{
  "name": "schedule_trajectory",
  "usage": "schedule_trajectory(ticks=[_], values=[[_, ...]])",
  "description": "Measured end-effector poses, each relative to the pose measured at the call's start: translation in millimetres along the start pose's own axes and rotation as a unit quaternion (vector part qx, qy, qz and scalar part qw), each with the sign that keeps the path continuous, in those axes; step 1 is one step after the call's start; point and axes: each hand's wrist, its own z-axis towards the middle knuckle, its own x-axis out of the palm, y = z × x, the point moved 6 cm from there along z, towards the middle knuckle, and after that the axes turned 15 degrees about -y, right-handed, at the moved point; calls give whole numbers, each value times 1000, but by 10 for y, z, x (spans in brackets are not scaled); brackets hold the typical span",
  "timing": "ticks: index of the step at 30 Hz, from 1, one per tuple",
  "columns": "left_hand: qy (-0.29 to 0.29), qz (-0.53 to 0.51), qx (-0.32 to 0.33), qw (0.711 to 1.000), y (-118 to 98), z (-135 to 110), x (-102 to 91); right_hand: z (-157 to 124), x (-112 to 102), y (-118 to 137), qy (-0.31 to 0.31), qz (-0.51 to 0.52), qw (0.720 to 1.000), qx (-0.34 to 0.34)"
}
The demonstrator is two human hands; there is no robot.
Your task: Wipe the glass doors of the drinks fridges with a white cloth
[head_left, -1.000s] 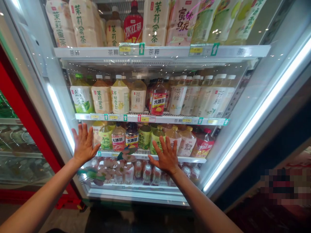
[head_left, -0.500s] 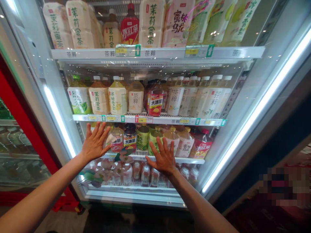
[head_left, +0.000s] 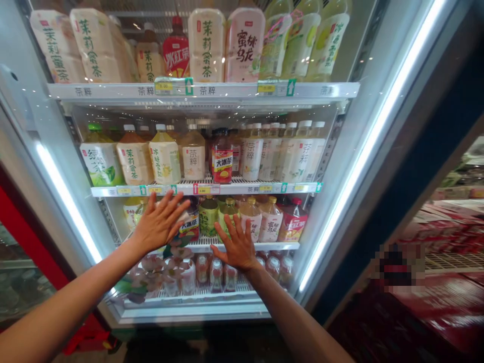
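Observation:
My left hand (head_left: 161,224) is raised in front of the drinks fridge, fingers spread and palm toward it, holding nothing. To its right, a little lower, my right hand (head_left: 237,246) is open in the same way. Between the hands are a dark iced tea bottle (head_left: 189,228) and a green bottle (head_left: 208,218) on the third shelf. White peach-labelled bottles (head_left: 271,221) stand right of my right hand. A flower decal (head_left: 177,264) and reflections show on the fridge's glass front. I cannot tell whether either hand touches the glass.
Large tea bottles (head_left: 206,45) line the top shelf. Smaller bottles fill the second shelf (head_left: 242,188), which has price tags. Capped bottles (head_left: 217,275) stand at the bottom. A red-framed fridge (head_left: 22,222) adjoins on the left; red packages (head_left: 446,302) are stacked at right.
The view has swung right, so the shelves sit further left. My left hand has shifted right across the shelves, closer to my right hand. Both stay open.

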Motion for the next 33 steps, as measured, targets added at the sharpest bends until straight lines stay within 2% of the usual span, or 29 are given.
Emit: schedule_trajectory(ticks=[2,4,6,7,9,11,14,16,17,19,20,21,24,26,27,29,30,32,33], values=[[-30,8,-42,999,84,180,10,-6,26,-15,9,1,1000,-2],[-47,-15,-29,998,7,266,19,4,23,-20,17,15,1000,2],[-54,-71,-6,996,-197,304,-19,56,-56,5,12,59,998,27],[-60,-108,-16,992,-311,339,-64,107,-131,33,3,95,994,50],[-69,-201,-83,974,-547,483,-177,257,-335,92,-28,184,974,133],[-61,-302,-182,934,-789,720,-252,449,-551,129,-65,273,925,258],[-20,-392,-282,875,-1119,1142,-235,734,-779,82,-105,358,812,450],[-9,-397,-319,860,-1207,1383,-171,884,-863,-34,-111,376,752,529],[-5,-392,-330,859,-1209,1478,-134,932,-893,-120,-111,377,734,553],[8,-376,-324,868,-1155,1622,-85,966,-944,-320,-105,379,720,572],[16,-367,-302,880,-1111,1681,-86,964,-971,-425,-97,380,724,567],[23,-356,-269,895,-1055,1736,-109,964,-1005,-531,-83,376,742,549],[9,-301,-122,946,-816,1909,-294,1058,-1168,-907,-40,322,830,454],[-16,-250,-23,968,-597,2038,-417,1274,-1311,-1262,-35,276,872,403],[-25,-224,15,974,-477,2105,-448,1433,-1377,-1472,-42,263,881,392],[-34,-180,68,981,-249,2235,-433,1840,-1469,-1875,-56,234,907,346],[-35,-162,84,982,-157,2286,-393,2053,-1483,-2025,-58,209,931,295],[-39,-133,101,985,-42,2336,-271,2339,-1409,-2176,-52,142,974,170],[-43,-119,100,987,-19,2331,-200,2360,-1320,-2171,-43,105,987,111]])
